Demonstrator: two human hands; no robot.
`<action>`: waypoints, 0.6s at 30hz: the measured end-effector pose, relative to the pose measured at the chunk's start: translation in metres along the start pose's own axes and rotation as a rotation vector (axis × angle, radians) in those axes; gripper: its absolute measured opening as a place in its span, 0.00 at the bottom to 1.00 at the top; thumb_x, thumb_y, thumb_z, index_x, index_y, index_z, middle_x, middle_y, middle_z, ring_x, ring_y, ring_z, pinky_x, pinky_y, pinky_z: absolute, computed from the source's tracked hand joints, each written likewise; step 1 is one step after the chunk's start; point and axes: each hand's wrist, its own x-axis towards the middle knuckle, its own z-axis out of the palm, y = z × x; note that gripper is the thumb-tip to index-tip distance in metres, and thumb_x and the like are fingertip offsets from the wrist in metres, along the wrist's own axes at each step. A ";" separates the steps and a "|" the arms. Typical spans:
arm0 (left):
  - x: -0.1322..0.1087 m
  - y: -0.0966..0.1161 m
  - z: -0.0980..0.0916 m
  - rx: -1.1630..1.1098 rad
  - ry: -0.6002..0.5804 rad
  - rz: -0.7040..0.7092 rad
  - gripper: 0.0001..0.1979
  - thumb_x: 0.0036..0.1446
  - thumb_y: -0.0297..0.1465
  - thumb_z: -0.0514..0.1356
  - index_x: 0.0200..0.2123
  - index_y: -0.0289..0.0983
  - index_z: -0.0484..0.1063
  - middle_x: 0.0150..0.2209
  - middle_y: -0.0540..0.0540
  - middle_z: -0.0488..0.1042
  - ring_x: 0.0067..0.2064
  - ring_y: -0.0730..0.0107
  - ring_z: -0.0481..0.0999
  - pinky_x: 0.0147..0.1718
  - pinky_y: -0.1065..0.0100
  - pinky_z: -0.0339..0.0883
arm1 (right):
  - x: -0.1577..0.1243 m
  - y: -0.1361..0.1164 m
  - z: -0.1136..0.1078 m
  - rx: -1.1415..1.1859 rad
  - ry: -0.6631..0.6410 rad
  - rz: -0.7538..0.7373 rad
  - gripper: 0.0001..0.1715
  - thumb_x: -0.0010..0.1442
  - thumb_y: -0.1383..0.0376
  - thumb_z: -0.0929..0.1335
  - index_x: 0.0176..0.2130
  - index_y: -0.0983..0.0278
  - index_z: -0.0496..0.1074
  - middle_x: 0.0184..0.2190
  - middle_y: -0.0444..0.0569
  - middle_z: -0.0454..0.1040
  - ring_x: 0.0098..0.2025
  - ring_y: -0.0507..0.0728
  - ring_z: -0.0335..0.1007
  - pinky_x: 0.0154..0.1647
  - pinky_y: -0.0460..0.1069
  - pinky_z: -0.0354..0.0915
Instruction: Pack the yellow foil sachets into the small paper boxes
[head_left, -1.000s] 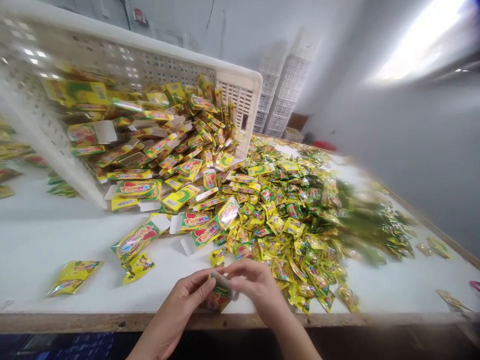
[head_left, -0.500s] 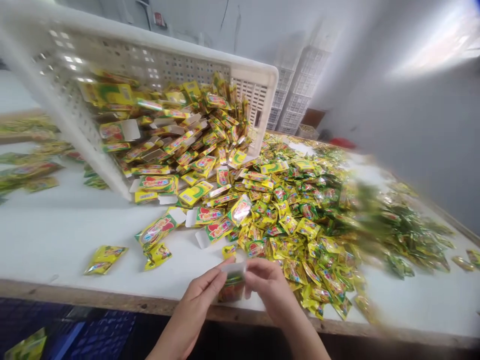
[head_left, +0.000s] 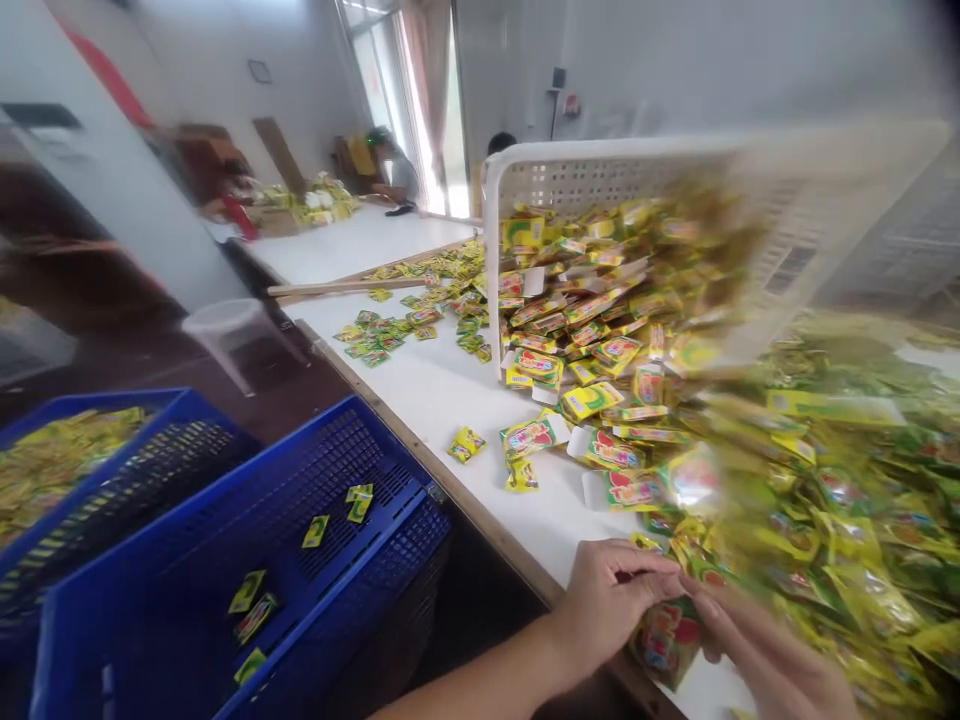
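Observation:
A small printed box, green with red lettering, is held at the front edge of the table. My left hand is closed on its upper end, thumb and fingers pinched together at the top. My right hand, slightly blurred, grips the same box from the other side, its fingertips meeting the left ones. Just beyond the hands lie open-flapped boxes and a yellow sachet. To the right spreads a big heap of shiny yellow-green sachets.
A white plastic basket lies tipped on the table, spilling small boxes. Left of the table edge stands a blue crate with several boxes inside, beside another filled blue crate. A white stool and a person are farther back.
The view has swung left, bringing the blue crates and far room into sight. Both hands keep hold of the box, whose printed face now shows more, and its white flap is no longer visible.

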 end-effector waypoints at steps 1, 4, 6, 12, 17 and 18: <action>-0.002 0.000 0.001 0.022 0.000 0.007 0.17 0.52 0.42 0.67 0.41 0.37 0.83 0.40 0.36 0.82 0.42 0.59 0.79 0.41 0.58 0.69 | -0.001 0.003 -0.001 0.015 -0.005 0.023 0.17 0.50 0.51 0.73 0.40 0.52 0.82 0.40 0.58 0.81 0.35 0.65 0.77 0.32 0.58 0.72; -0.003 0.002 0.002 0.111 -0.020 0.010 0.18 0.54 0.39 0.65 0.44 0.36 0.81 0.37 0.38 0.82 0.35 0.63 0.79 0.32 0.60 0.67 | -0.003 -0.001 0.002 0.064 0.026 0.090 0.15 0.47 0.53 0.75 0.36 0.53 0.83 0.36 0.58 0.81 0.28 0.62 0.76 0.27 0.55 0.71; 0.000 0.006 0.000 0.182 -0.055 0.037 0.14 0.55 0.36 0.65 0.42 0.36 0.82 0.36 0.39 0.82 0.34 0.63 0.78 0.32 0.61 0.67 | -0.005 -0.012 0.006 0.114 0.070 0.115 0.13 0.45 0.54 0.76 0.33 0.55 0.82 0.33 0.56 0.80 0.26 0.61 0.74 0.25 0.54 0.70; 0.019 0.017 -0.007 0.245 -0.233 0.136 0.06 0.55 0.32 0.64 0.33 0.38 0.82 0.33 0.43 0.80 0.36 0.62 0.77 0.37 0.66 0.70 | -0.005 -0.033 0.018 0.364 0.086 0.142 0.16 0.45 0.53 0.78 0.26 0.62 0.78 0.19 0.46 0.74 0.20 0.55 0.67 0.21 0.50 0.66; 0.033 0.000 -0.021 0.363 -0.382 0.269 0.08 0.59 0.32 0.63 0.39 0.45 0.83 0.40 0.45 0.82 0.43 0.61 0.80 0.44 0.67 0.73 | -0.006 -0.030 0.016 0.265 0.185 -0.156 0.10 0.50 0.60 0.77 0.30 0.62 0.78 0.28 0.47 0.77 0.29 0.55 0.72 0.29 0.48 0.68; 0.032 -0.004 -0.024 0.400 -0.399 0.302 0.09 0.59 0.32 0.63 0.41 0.47 0.82 0.42 0.46 0.82 0.44 0.61 0.80 0.46 0.68 0.73 | -0.010 -0.031 0.016 0.232 0.209 -0.227 0.08 0.51 0.62 0.77 0.31 0.62 0.78 0.30 0.48 0.78 0.31 0.56 0.73 0.31 0.48 0.68</action>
